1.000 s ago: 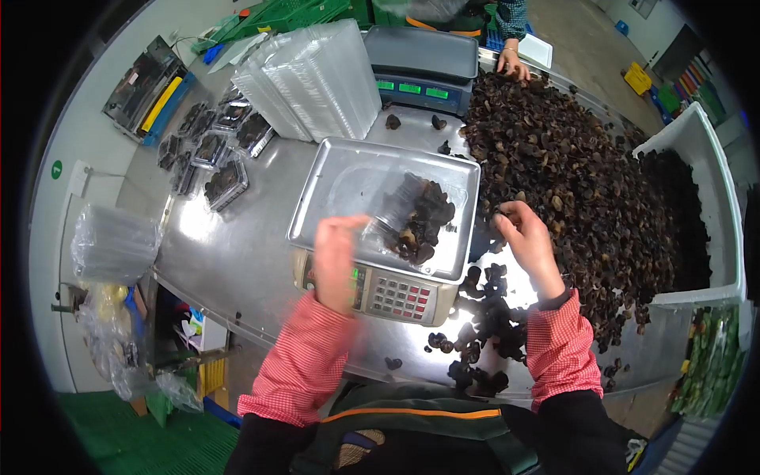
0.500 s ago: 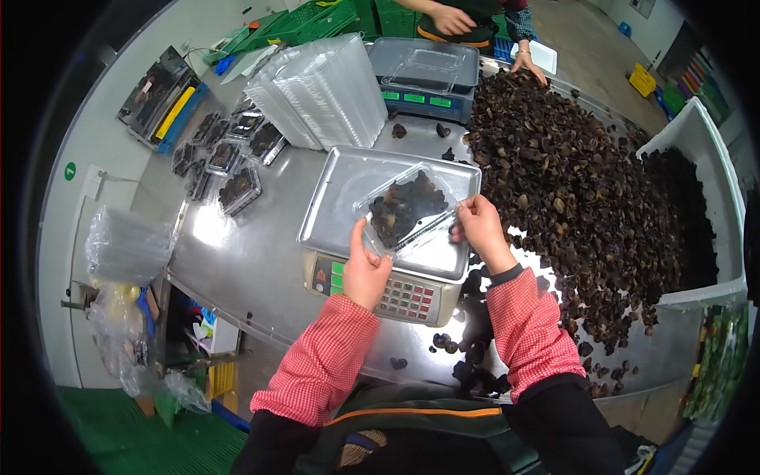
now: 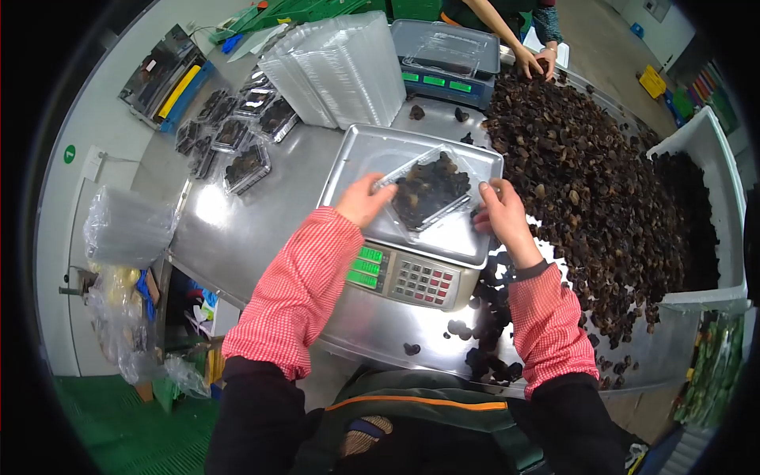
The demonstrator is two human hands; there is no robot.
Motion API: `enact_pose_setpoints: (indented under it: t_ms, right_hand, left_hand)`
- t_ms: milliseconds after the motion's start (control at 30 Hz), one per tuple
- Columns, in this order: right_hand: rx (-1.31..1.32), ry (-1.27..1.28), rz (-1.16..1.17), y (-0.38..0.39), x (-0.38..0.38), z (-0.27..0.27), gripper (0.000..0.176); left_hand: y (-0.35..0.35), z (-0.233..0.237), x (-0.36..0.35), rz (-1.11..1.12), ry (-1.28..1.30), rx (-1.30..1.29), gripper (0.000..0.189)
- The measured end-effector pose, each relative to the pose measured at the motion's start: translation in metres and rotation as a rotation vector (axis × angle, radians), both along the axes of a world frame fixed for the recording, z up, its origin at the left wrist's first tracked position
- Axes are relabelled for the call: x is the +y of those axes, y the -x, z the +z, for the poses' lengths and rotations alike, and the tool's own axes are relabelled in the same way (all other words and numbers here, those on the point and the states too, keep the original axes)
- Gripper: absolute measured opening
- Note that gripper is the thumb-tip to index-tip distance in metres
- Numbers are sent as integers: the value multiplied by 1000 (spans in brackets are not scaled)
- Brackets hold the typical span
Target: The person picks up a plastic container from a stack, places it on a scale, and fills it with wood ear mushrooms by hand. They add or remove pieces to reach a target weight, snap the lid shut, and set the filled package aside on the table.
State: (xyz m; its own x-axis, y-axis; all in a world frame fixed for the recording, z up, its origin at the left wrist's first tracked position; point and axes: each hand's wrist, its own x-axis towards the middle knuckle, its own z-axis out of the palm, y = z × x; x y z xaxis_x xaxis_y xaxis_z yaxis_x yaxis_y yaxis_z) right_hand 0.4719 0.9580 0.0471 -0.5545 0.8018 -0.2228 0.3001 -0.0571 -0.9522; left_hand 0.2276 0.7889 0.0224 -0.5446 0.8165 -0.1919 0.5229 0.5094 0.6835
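A clear plastic clamshell box (image 3: 427, 190) filled with dark dried mushrooms sits on the steel pan of a weighing scale (image 3: 356, 162). My left hand (image 3: 362, 201) holds the box's left edge, its lid partly down. At the box's right edge my right hand (image 3: 499, 212) has its fingers pinched on the plastic. Both sleeves are red-checked.
A large heap of dark mushrooms (image 3: 578, 174) covers the steel table to the right, beside a white crate (image 3: 716, 158). Stacked empty clamshells (image 3: 340, 67) and filled boxes (image 3: 245, 131) lie at the back left. Another person's hands (image 3: 534, 59) work by a second scale (image 3: 447, 59).
Both hands carried the filled box from above the keypad up onto the scale pan. My left hand moved from the box's lower left corner to its upper left edge, and the lid came down.
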Motion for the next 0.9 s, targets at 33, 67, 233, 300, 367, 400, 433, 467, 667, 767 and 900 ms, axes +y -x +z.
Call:
enact_pose_setpoints:
  t_ms: [33,67,233,300,367,400,433,467,667,767,900]
  right_hand:
    - [-27,3,49,8,-1,-2,54]
    - [-10,-31,71,13,0,-2,54]
    - [-73,-289,356,56,-5,23,55]
    - [-181,-549,453,86,-12,40,60]
    - [-121,-727,451,118,-15,66,52]
    - [-79,-828,438,135,-13,75,49]
    - [-28,-934,422,150,-14,90,41]
    - [12,-1064,402,166,-12,102,40]
    - [18,-1621,177,267,9,137,29]
    - [-235,-1738,265,300,24,127,21]
    - [-210,-1707,413,315,40,118,15]
  left_hand:
    - [-6,14,0,40,31,-176,62]
    - [-11,28,-4,81,59,-349,58]
    - [2,40,-76,231,-67,-933,38]
    - [17,42,-104,311,-177,-1043,33]
    - [42,43,-126,413,-311,-1098,28]
    - [57,43,-138,474,-386,-1094,26]
    - [74,43,-148,529,-460,-1090,25]
    - [96,41,-155,581,-556,-1065,25]
    - [165,37,-142,941,-773,-957,60]
    - [117,38,-131,652,-570,-845,67]
    - [60,31,-134,497,-438,-916,53]
